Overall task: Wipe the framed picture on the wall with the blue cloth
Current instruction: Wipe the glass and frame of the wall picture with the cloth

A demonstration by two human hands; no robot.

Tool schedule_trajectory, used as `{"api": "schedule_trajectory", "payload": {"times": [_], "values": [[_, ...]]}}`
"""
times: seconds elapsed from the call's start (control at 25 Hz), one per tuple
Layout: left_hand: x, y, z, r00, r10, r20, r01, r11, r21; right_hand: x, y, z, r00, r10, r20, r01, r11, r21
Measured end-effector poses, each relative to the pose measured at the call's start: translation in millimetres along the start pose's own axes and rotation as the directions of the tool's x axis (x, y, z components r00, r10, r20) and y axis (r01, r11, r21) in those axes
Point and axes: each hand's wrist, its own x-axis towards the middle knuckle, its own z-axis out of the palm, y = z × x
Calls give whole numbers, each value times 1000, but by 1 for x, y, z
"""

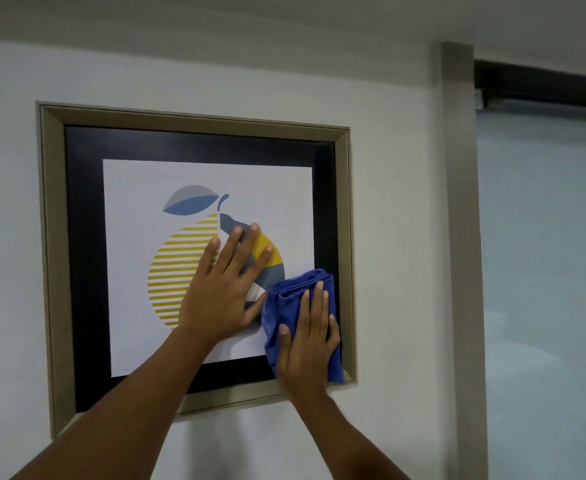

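Observation:
The framed picture hangs on the white wall: a grey-gold frame, a black mat and a print of a yellow-striped fruit with a blue leaf. My left hand lies flat on the print with its fingers spread, holding nothing. My right hand presses the folded blue cloth against the picture's lower right corner, over the edge of the print and the black mat. The cloth's lower end reaches the frame's inner edge.
A grey vertical trim strip runs down the wall right of the frame. Beyond it is a frosted glass panel under a dark sliding rail. Bare white wall surrounds the picture.

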Motion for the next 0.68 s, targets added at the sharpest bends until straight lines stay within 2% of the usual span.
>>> {"api": "schedule_trajectory", "payload": {"times": [0.2,0.36,0.56,0.68], "values": [[0,0,-5,1000,-4,4,4,1000,-7,11,40,-10,975,-223,-13,223,974,-50],[0,1,-5,1000,-12,7,12,999,-35,59,16,-19,972,-220,-81,219,976,-17],[0,0,-2,1000,-12,-12,12,1000,-26,216,-37,-46,959,-214,-185,219,976,7],[1,0,-2,1000,-18,-14,17,1000,-26,234,-42,-41,950,-241,-196,247,969,7]]}}
